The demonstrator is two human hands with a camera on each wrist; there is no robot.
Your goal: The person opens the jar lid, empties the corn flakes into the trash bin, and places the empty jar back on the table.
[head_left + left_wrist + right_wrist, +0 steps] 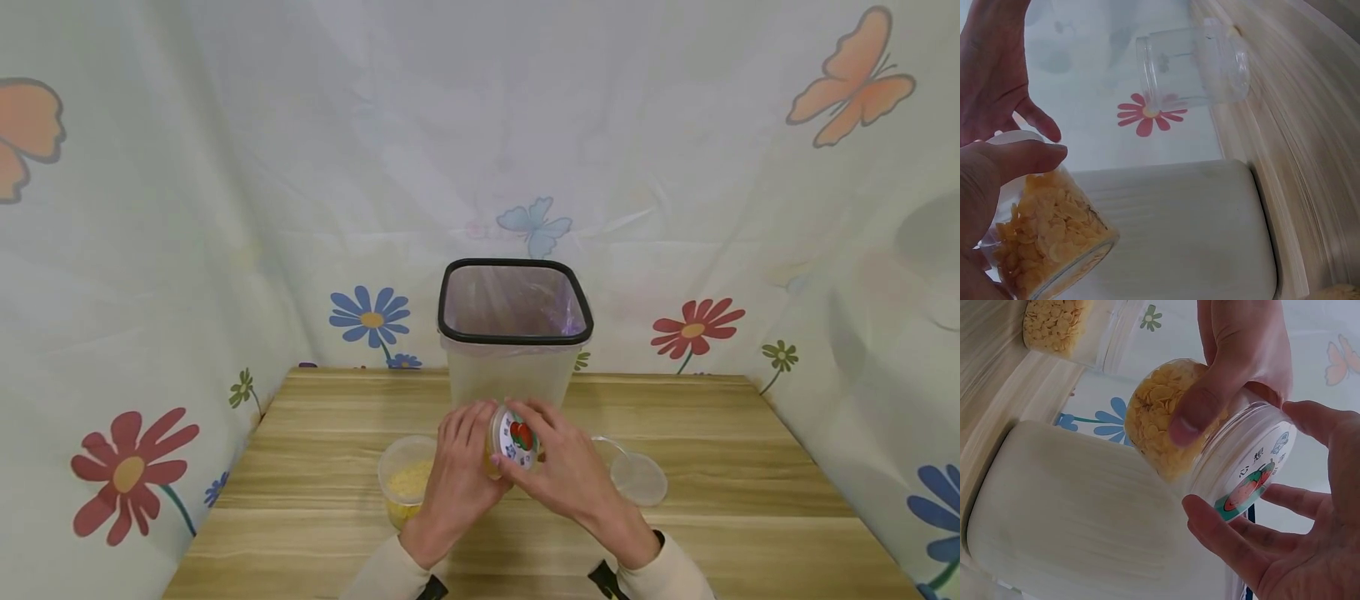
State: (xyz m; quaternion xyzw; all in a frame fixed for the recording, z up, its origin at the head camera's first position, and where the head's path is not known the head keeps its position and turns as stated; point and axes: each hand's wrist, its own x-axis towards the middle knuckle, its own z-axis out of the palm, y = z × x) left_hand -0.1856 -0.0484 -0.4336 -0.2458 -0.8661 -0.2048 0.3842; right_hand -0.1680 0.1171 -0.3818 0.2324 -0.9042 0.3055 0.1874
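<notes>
Both hands hold a small clear jar of yellow flakes (504, 442) above the wooden table (750, 467), just in front of a white bin (513, 367). My left hand (461, 467) grips the jar's body (1160, 419), its thumb (1019, 156) pressed across the flakes (1047, 237). My right hand (558, 462) curls its fingers (1222, 534) round the lid with the red tomato sticker (1247, 484). The jar is tilted on its side with the lid toward me.
The bin's black rim (450, 308) frames a purple liner. An open tub of yellow flakes (405, 479) stands left of my hands. An empty clear tub (637, 477) sits to the right. Flowered cloth (150, 250) walls in the table on three sides.
</notes>
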